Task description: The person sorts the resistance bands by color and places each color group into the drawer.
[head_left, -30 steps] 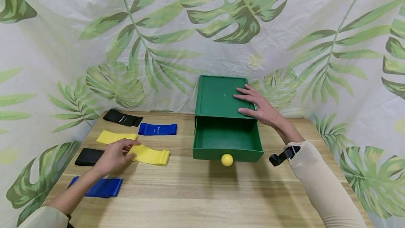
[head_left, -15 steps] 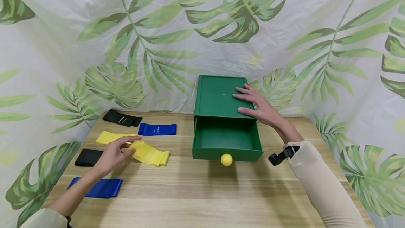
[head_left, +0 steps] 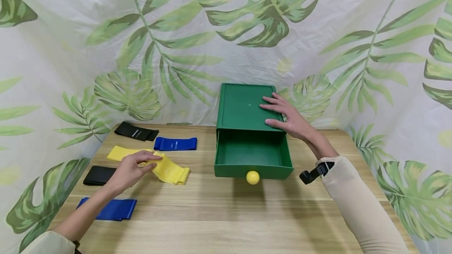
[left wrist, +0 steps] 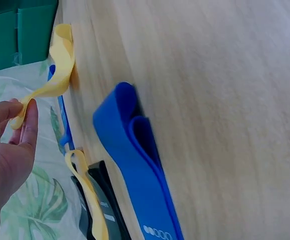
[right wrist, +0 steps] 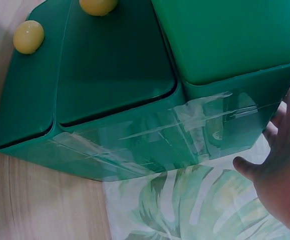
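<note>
A yellow band point(head_left: 171, 170) rises from a wooden table point(head_left: 183, 226), one end pinched between the thumb and fingers of a person's left hand point(head_left: 130, 171) while its folded far end rests on the wood. Around it lie a second yellow band point(head_left: 121, 153), two black bands point(head_left: 135, 131) and two blue bands point(head_left: 175, 144). To the right, the right hand point(head_left: 291, 120), fingers spread, appears to rest on top of a green drawer unit point(head_left: 243, 107), though the right wrist view hides the fingertips. Its top drawer point(head_left: 222, 171), fitted with a yellow knob point(head_left: 252, 177), stands pulled out before a leaf-print cloth point(head_left: 247, 62).
</note>
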Tool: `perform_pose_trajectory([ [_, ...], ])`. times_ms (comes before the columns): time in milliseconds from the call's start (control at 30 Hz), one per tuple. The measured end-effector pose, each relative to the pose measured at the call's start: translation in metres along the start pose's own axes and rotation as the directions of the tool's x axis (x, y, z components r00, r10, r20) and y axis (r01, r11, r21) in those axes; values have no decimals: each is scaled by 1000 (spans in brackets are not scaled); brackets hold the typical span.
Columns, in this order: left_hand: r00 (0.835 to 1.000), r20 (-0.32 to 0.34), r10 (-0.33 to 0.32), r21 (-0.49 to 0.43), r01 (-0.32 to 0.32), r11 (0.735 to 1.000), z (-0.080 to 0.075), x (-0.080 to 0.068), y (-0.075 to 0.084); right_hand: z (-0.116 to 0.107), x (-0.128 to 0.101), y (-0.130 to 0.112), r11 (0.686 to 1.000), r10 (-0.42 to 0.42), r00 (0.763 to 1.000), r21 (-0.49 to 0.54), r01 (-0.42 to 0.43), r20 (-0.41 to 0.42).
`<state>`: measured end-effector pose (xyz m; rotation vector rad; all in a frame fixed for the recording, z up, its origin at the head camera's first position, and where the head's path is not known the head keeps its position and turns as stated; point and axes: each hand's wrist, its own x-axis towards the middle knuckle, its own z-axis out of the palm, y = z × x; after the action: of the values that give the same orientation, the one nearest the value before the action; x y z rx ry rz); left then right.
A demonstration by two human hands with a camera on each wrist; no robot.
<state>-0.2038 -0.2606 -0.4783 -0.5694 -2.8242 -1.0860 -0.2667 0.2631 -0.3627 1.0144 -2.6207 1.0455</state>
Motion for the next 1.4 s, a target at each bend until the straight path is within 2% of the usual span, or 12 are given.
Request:
perform_pose_trajectory([
  [167,1000,-5,4,-17,-4,1000,-4,2,11,1,1,0,1000,6,1000,3,-6,-2],
  [367,1000,6,-27,-66,27,997,-11,5,31,1,1,-5,1000,27,1000,6,-27,-6],
  [533,998,15,-60,-115,62,991,-18,8,50,-3,-1,-28,999,43,999,25,-43,-2],
  [700,999,-10,-50,-176,47,983,-26,9,68,-8,-1,-47,999,41,999,31,-41,10],
  [867,999,-42,-1,-248,-9,969,-36,13,89,-2,0,-22,999,40,999,30,-40,-2],
  [1000,998,-63,-4,-336,-18,942,-45,15,109,1,0,-5,999,31,999,9,-31,-7],
  [1400,993,-118,-5,-389,-42,920,-69,25,170,1,-1,0,1000,10,1000,4,-10,-12],
])
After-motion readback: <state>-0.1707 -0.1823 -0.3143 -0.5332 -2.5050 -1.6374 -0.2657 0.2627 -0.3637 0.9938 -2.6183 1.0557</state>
